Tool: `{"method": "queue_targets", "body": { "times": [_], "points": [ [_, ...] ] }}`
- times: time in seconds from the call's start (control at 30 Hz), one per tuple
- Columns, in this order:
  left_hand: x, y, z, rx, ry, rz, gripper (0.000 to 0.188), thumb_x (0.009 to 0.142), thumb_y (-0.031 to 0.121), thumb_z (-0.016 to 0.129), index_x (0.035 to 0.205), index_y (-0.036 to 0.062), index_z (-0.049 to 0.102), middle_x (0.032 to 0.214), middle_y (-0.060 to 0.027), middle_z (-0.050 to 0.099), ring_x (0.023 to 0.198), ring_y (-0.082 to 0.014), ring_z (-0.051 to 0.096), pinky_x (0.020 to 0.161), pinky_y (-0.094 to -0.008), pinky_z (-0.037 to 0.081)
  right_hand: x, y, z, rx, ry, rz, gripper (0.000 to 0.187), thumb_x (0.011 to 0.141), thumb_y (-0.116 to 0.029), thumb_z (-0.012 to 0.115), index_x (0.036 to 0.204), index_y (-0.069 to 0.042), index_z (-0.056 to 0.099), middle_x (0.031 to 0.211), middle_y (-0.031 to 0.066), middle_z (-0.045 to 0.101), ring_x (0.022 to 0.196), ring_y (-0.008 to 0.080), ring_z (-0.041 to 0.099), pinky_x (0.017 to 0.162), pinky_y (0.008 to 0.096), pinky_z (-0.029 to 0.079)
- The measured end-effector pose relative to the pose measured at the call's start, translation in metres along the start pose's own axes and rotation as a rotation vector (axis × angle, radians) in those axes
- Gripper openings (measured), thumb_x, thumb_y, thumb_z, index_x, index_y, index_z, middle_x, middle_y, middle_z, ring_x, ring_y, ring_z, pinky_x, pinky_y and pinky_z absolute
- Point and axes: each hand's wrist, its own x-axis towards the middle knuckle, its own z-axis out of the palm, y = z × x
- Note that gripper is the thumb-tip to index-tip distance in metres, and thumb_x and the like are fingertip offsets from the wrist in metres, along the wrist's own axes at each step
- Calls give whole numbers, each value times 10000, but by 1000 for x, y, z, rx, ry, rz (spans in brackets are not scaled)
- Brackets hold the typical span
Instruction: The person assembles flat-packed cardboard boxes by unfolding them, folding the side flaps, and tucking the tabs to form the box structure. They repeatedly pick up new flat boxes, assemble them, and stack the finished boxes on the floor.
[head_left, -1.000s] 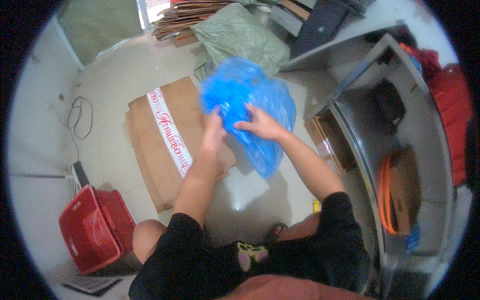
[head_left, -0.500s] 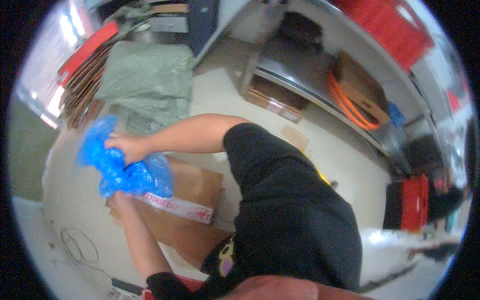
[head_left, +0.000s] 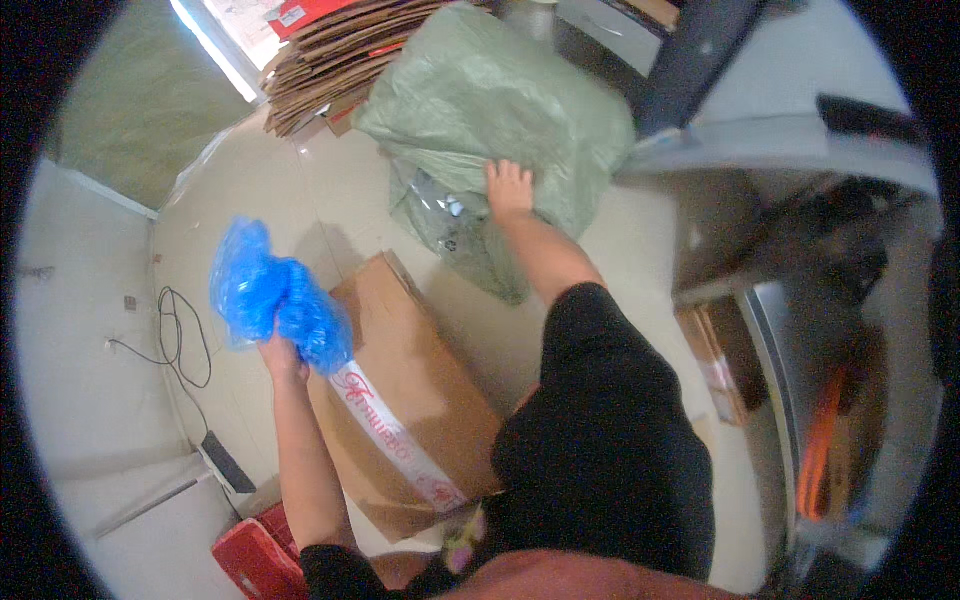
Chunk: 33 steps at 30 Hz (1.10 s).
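Note:
My left hand (head_left: pixel 284 358) is closed around a crumpled bundle of thin blue plastic (head_left: pixel 268 285), like a bag or film. The bundle hangs above the far left end of a brown cardboard box (head_left: pixel 420 370) with white printed tape along its top. My right arm reaches forward, and my right hand (head_left: pixel 512 190) rests with fingers stretched out on the near side of a big pale green plastic sack (head_left: pixel 500 100). Clear plastic (head_left: pixel 437 215) shows at the sack's near left edge. My right palm is hidden against the sack.
Flattened cardboard sheets (head_left: pixel 335 65) are stacked at the far left behind the sack. A black cable (head_left: pixel 175 335) lies coiled on the floor by the left wall. A red crate (head_left: pixel 258 550) stands at the lower left. To the right are a metal shelf (head_left: pixel 775 360) and a small carton (head_left: pixel 720 360).
My right hand has let go of the blue plastic and moved onto the green sack. My left hand still holds the bundle. The view has swung toward the left.

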Motion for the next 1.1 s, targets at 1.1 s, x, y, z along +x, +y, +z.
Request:
{"method": "queue_targets", "body": {
  "times": [1.1],
  "points": [
    [57, -87, 263, 1318, -916, 347, 492, 952, 249, 656, 1357, -15, 560, 1278, -219, 643, 1200, -371, 612, 1025, -416, 484, -365, 362, 79, 33, -126, 1028, 541, 968, -330, 573, 1431, -67, 475, 1462, 156, 489, 1380, 323, 451, 1135, 619, 280]
  ]
}}
